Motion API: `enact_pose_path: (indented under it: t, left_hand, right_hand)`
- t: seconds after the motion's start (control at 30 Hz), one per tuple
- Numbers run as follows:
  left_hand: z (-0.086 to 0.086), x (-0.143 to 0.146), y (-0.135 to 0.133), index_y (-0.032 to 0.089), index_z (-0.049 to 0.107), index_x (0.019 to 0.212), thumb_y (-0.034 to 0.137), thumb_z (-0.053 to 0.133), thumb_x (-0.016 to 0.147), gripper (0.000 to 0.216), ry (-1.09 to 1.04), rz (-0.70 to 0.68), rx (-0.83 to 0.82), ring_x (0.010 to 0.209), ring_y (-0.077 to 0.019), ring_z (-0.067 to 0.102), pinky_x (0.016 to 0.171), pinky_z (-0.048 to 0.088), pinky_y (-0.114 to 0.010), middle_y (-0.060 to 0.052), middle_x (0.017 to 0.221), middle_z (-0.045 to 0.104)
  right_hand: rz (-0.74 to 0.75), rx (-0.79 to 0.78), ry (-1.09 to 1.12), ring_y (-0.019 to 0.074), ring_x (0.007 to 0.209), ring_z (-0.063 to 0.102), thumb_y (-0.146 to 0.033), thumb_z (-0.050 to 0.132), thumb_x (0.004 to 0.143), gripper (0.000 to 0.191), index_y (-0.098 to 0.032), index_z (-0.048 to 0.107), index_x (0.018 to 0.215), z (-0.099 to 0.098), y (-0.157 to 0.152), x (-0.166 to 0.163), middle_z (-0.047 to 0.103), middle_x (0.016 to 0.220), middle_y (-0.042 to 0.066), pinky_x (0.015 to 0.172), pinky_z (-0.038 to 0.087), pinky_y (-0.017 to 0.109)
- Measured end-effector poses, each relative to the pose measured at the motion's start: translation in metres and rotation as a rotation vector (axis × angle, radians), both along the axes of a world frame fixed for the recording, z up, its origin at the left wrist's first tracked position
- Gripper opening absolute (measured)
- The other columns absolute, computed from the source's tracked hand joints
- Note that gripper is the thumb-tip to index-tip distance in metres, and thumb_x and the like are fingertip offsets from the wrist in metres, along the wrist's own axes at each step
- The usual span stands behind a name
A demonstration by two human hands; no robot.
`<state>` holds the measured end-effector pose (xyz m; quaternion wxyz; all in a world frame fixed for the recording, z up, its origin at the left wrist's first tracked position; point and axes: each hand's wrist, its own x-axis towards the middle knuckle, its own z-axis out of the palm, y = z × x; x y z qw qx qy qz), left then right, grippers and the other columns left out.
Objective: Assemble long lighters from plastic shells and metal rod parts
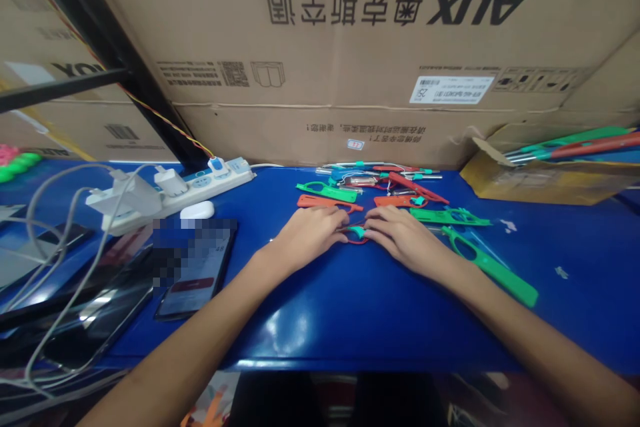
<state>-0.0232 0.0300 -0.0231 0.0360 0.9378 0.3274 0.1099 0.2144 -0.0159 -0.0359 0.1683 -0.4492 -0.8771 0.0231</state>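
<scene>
Both my hands rest on the blue table with their fingertips meeting over a small red plastic piece with a teal part. My left hand has its fingers curled and pinching the left end of that piece. My right hand pinches its right end, fingers pressed together. Just beyond the hands lies a scatter of red and green plastic handles with thin metal rods. A long green handle lies beside my right wrist.
A white power strip with chargers and cables sits at the left, with phones and a white earbud case near it. Large cardboard boxes wall the back. An open carton with long red and green tools stands at the right.
</scene>
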Motion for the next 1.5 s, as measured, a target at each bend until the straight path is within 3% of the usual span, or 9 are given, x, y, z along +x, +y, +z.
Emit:
enact_pose_path:
  t: [0.33, 0.57, 0.7, 0.83, 0.93, 1.1, 1.23, 1.37, 1.5]
  left_hand:
    - [0.013, -0.009, 0.001, 0.02, 0.069, 0.105, 0.033, 0.068, 0.096, 0.016, 0.048, -0.018, -0.093, 0.099, -0.0218, 0.07, 0.071, 0.047, -0.028, -0.002, 0.106, 0.074]
    - [0.015, -0.018, 0.001, 0.019, 0.064, 0.11, 0.036, 0.063, 0.099, 0.02, 0.067, -0.045, -0.086, 0.095, -0.0219, 0.069, 0.076, 0.051, -0.031, -0.005, 0.109, 0.07]
    - [0.015, -0.018, 0.003, 0.017, 0.056, 0.121, 0.05, 0.053, 0.102, 0.038, -0.021, -0.016, -0.055, 0.11, -0.0261, 0.064, 0.085, 0.055, -0.036, -0.011, 0.127, 0.061]
    - [0.013, -0.017, 0.008, 0.016, 0.055, 0.122, 0.056, 0.047, 0.102, 0.045, -0.1, -0.032, 0.006, 0.134, -0.031, 0.049, 0.105, 0.048, -0.045, -0.015, 0.142, 0.05]
    - [0.01, -0.017, 0.01, 0.016, 0.057, 0.115, 0.062, 0.044, 0.101, 0.049, -0.138, 0.015, 0.008, 0.139, -0.0323, 0.043, 0.109, 0.044, -0.048, -0.016, 0.152, 0.042]
    - [0.01, -0.012, 0.008, 0.016, 0.057, 0.11, 0.06, 0.042, 0.103, 0.047, -0.143, 0.103, 0.028, 0.137, -0.0321, 0.046, 0.107, 0.043, -0.049, -0.014, 0.153, 0.044]
    - [0.013, -0.006, 0.005, 0.015, 0.058, 0.11, 0.052, 0.037, 0.107, 0.042, -0.153, 0.229, 0.123, 0.116, -0.0286, 0.06, 0.097, 0.047, -0.044, -0.013, 0.127, 0.064]
    - [0.015, -0.005, 0.005, 0.015, 0.059, 0.11, 0.04, 0.039, 0.108, 0.033, -0.154, 0.283, 0.167, 0.104, -0.0275, 0.065, 0.091, 0.049, -0.041, -0.012, 0.108, 0.071]
    - [0.015, -0.007, 0.007, 0.016, 0.063, 0.111, 0.044, 0.046, 0.106, 0.033, -0.079, 0.144, 0.057, 0.102, -0.0275, 0.068, 0.089, 0.05, -0.04, -0.011, 0.107, 0.073]
  right_hand:
    - [0.038, -0.007, 0.029, 0.0299, 0.122, 0.059, -0.035, 0.05, 0.104, 0.031, -0.021, 0.073, 0.12, -0.002, -0.004, -0.001, 0.062, 0.133, 0.013, 0.102, 0.051, 0.052]
    - [0.043, -0.06, 0.101, 0.0282, 0.142, 0.046, -0.039, 0.049, 0.104, 0.044, -0.03, 0.052, 0.147, 0.001, -0.002, 0.001, 0.046, 0.154, 0.009, 0.114, 0.044, 0.051]
    - [0.056, 0.086, 0.157, 0.0291, 0.146, 0.039, -0.04, 0.054, 0.102, 0.063, -0.036, 0.03, 0.16, 0.013, 0.013, 0.027, 0.037, 0.159, 0.009, 0.119, 0.038, 0.052]
    - [-0.185, 0.327, 0.203, 0.0332, 0.131, 0.053, -0.036, 0.055, 0.1, 0.05, -0.033, 0.05, 0.15, 0.023, 0.028, 0.081, 0.054, 0.142, 0.012, 0.111, 0.044, 0.055]
    - [-0.329, 0.385, 0.219, 0.0336, 0.114, 0.062, -0.042, 0.059, 0.096, 0.039, -0.028, 0.067, 0.132, 0.023, 0.034, 0.122, 0.066, 0.121, 0.012, 0.101, 0.05, 0.054]
    - [-0.445, 0.214, 0.215, 0.0319, 0.097, 0.067, -0.046, 0.06, 0.091, 0.031, -0.023, 0.078, 0.101, 0.016, 0.039, 0.158, 0.072, 0.103, 0.012, 0.093, 0.052, 0.05]
    - [-0.443, 0.125, 0.199, 0.0288, 0.086, 0.067, -0.046, 0.06, 0.09, 0.03, -0.022, 0.077, 0.082, 0.014, 0.041, 0.156, 0.074, 0.095, 0.011, 0.084, 0.053, 0.046]
    - [-0.307, 0.055, 0.191, 0.027, 0.089, 0.067, -0.045, 0.057, 0.093, 0.032, -0.022, 0.077, 0.103, 0.01, 0.041, 0.136, 0.072, 0.103, 0.011, 0.085, 0.053, 0.044]
    - [-0.277, 0.115, 0.124, 0.0307, 0.103, 0.064, -0.041, 0.055, 0.096, 0.037, -0.021, 0.071, 0.122, 0.007, 0.042, 0.119, 0.071, 0.115, 0.013, 0.092, 0.05, 0.049]
